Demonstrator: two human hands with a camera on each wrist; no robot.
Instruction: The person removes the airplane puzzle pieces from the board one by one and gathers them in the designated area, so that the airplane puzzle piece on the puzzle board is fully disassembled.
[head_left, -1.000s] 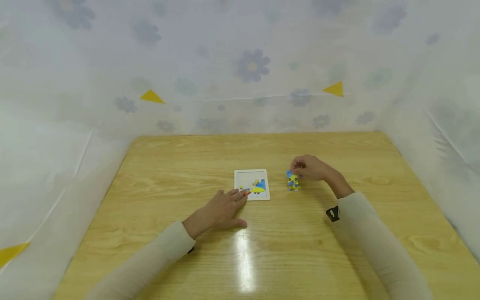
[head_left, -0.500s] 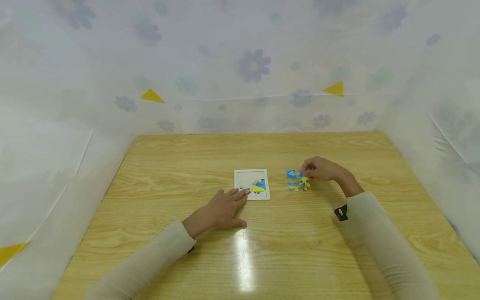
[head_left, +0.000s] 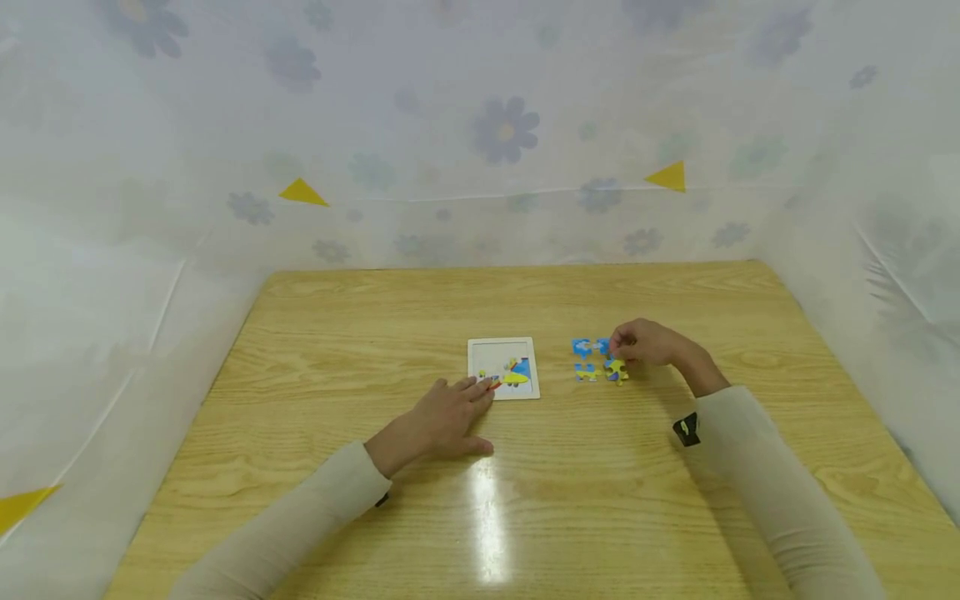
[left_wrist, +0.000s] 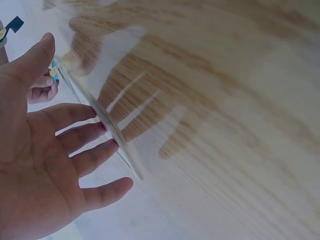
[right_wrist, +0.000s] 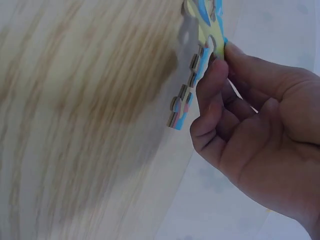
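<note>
A square white puzzle frame (head_left: pixel 504 342) lies on the table, with a yellow and blue picture filled in along its lower part. My left hand (head_left: pixel 450 417) rests with straight, spread fingers on the frame's lower left edge; the left wrist view shows the same hand (left_wrist: pixel 55 155) against the frame's side. To the right, my right hand (head_left: pixel 648 343) pinches a yellow and blue puzzle piece (right_wrist: pixel 216 35) between thumb and curled index finger. Blue puzzle pieces (head_left: pixel 582 347) and a yellow-blue one (head_left: pixel 586 372) lie just left of that hand.
The wooden table (head_left: pixel 360 333) carries the frame and pieces. A pale flowered curtain (head_left: pixel 420 133) surrounds it at the back and sides, with yellow triangles (head_left: pixel 303 192) on it. Light reflects off the table near the front.
My right hand has moved right with the pinched puzzle piece, away from the other pieces, which now show more fully on the table. My left hand has stayed on the frame.
</note>
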